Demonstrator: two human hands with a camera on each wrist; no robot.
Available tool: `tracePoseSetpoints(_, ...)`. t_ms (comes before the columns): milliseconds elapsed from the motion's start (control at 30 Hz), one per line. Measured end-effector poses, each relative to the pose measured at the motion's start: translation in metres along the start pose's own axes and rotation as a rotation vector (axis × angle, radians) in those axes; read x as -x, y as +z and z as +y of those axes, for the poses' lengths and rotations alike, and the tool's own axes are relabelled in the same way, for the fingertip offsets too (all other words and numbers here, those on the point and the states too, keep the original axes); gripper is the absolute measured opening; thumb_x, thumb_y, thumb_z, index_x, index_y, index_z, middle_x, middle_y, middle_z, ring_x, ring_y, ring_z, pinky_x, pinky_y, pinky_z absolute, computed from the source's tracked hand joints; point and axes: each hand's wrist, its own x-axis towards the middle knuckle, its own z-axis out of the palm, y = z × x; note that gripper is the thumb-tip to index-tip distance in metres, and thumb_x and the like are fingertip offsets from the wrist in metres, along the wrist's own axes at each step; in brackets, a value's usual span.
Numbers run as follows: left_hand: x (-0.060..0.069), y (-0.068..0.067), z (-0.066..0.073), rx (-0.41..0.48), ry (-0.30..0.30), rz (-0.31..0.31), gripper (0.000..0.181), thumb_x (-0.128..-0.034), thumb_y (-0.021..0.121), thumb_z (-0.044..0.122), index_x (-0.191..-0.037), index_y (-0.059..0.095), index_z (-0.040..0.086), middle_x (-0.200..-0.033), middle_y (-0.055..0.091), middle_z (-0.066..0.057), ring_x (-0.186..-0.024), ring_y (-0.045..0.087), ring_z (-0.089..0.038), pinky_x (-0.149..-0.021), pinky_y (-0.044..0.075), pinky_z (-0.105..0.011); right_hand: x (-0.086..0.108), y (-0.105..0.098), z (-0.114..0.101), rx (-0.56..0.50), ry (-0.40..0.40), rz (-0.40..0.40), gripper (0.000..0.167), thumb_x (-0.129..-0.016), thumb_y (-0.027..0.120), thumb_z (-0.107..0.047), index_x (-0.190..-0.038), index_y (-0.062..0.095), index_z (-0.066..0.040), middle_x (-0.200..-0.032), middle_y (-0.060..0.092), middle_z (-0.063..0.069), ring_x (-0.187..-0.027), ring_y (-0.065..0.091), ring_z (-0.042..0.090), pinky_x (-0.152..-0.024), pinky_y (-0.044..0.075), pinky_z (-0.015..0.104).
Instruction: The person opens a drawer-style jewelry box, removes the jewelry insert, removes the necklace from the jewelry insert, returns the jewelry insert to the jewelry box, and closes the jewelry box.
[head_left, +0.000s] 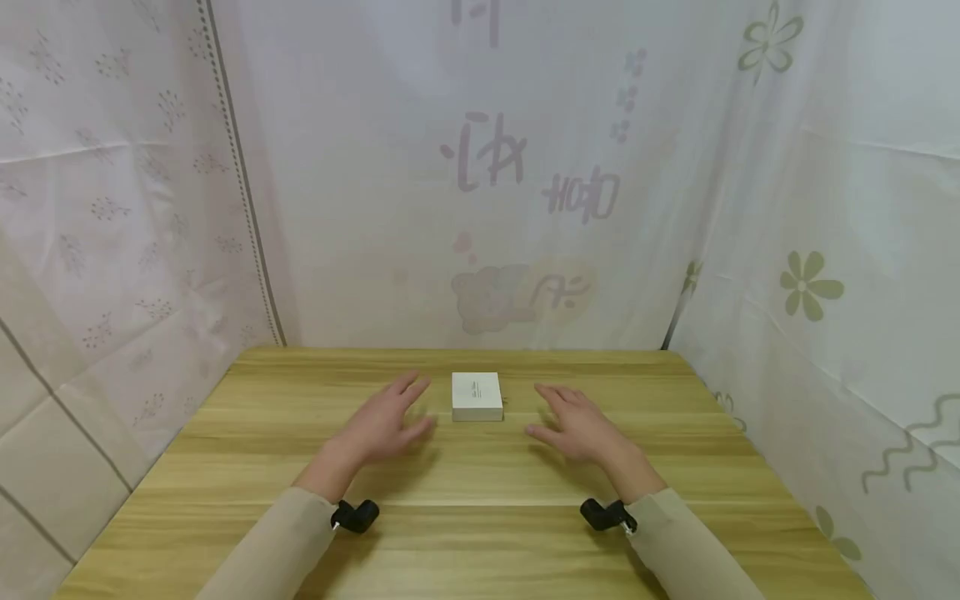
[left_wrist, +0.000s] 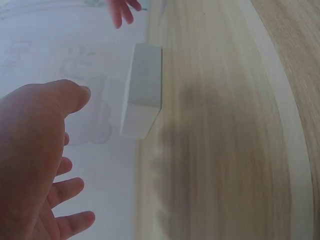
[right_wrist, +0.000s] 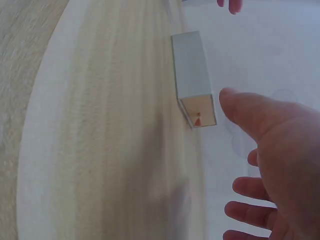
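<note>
The left hand (head_left: 378,425) hovers above the desk (head_left: 480,475), its fingers and thumb spread, gripping nothing. Rightward, the printed white box (head_left: 476,390) lies near the desk's far edge, roughly midway between the far corners, untouched. The right hand (head_left: 581,425) hovers beyond it, fingers likewise spread and holding nothing. A one-sided nudge could probably twist the box or slide it toward that far edge.

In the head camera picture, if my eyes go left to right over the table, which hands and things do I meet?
The left hand → the small white box → the right hand.
</note>
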Motion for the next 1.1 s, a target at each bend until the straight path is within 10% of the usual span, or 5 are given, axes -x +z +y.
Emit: tracePoseSetpoints(1100, -0.061, 0.049, 0.015, 0.11, 0.045, -0.052, 0.039, -0.1146, 0.06, 0.022, -0.149, 0.069, 0.006, -0.163, 0.059, -0.017, -0.153, 0.055, -0.038, -0.128, 0.043, -0.055, -0.071, 0.047, -0.012, -0.114, 0.061, 0.101, 0.04, -0.109, 0.07, -0.023, -0.144, 0.07, -0.004, -0.132, 0.076, 0.015, -0.124, 0.072, 0.034, -0.11, 0.057, 0.053)
